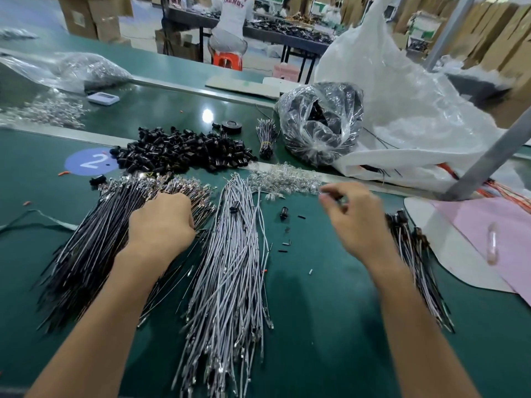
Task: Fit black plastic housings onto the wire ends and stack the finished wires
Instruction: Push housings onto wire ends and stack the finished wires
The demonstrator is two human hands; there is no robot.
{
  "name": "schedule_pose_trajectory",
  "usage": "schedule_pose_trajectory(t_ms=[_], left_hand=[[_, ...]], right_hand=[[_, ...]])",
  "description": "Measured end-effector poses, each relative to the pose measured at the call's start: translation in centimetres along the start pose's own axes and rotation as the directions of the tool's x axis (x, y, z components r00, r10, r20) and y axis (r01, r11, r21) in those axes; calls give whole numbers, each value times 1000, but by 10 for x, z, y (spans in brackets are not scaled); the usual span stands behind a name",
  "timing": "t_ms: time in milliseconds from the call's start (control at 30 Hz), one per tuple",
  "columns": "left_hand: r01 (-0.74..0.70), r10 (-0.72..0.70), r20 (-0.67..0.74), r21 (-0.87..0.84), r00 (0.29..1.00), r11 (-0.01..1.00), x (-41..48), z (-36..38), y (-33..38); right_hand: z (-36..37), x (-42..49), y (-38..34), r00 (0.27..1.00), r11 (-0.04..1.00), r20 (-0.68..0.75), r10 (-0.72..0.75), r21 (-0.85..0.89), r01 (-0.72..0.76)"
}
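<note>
Fingers (pixel 186 211) of left hand (pixel 162 221) curl down into the fanned bundle of long black wires (pixel 92 248); tips hidden, can't tell if a wire is gripped. Right hand (pixel 355 219) blurred over the green table (pixel 316 311), thumb and forefinger close together, contents unclear. Heap of small black plastic housings (pixel 184 153) lies beyond the bundle. Thin stack of housing-fitted wires (pixel 413 254) lies right of the right wrist.

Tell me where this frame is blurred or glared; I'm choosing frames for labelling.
Head view: the right hand is smeared by motion blur, so its grip is unreadable; the left hand, curled into the black wires, is sharper; lamp glare sits on the green table beyond the black housings; wide-angle distortion bows the metal strip; the background is soft.
</note>
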State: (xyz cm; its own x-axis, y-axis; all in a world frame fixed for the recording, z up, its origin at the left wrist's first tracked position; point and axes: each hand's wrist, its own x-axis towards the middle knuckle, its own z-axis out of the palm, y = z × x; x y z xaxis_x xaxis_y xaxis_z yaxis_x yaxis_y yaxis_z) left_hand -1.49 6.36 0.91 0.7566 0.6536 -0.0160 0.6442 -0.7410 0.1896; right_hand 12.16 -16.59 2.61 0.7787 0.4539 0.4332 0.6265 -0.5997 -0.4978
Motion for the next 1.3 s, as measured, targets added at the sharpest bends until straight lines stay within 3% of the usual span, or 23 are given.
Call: schedule_pose_trajectory(t_ms=[167, 267, 400, 467, 633, 767, 833, 900, 967, 1067, 1167, 1300], left_hand=[[27, -35, -33, -210, 999, 977, 5, 0, -8], [-31, -24, -140, -378, 990, 925, 11, -3, -15], [-168, -44, -318, -608, 947, 776, 14, -13, -15], [-255, -66, -410, -677, 910, 690, 16, -20, -13], [-395, -131, -527, -759, 840, 518, 22, -42, -5], [-420, -90, -562, -707, 823, 570, 25, -54, -5], [-377, -24, -504, -676, 863, 633, 28, -51, -9], [-220, 55, -265, -648, 963, 729, 30, -39, -11], [-96, 60, -76, -678, 995, 728, 26, -24, -13], [-175, 26, -195, -801, 980, 573, 18, -17, -23], [-267, 164, -219, -883, 962, 387, 11, -29, -21], [-268, 250, -180, -886, 951, 380, -2, -34, -7]], right_hand=[[40, -7, -37, 986, 980, 148, -74, 194, 45], [50, -8, -47, 955, 964, 281, -97, 265, 20], [52, -10, -49, 780, 972, 594, -199, 219, 82], [56, -13, -48, 737, 978, 646, -199, 177, 109], [60, -15, -47, 742, 967, 629, -233, 230, 108], [62, -13, -45, 708, 959, 653, -270, 245, 140], [63, -12, -45, 688, 953, 661, -299, 243, 180], [62, -12, -44, 685, 952, 662, -304, 239, 191], [63, -14, -43, 707, 952, 639, -303, 230, 199], [63, -16, -50, 835, 932, 461, -301, 327, 155], [68, -11, -71, 907, 804, 379, -182, 588, -84], [85, -10, -106, 837, 514, 500, -223, 789, -335]])
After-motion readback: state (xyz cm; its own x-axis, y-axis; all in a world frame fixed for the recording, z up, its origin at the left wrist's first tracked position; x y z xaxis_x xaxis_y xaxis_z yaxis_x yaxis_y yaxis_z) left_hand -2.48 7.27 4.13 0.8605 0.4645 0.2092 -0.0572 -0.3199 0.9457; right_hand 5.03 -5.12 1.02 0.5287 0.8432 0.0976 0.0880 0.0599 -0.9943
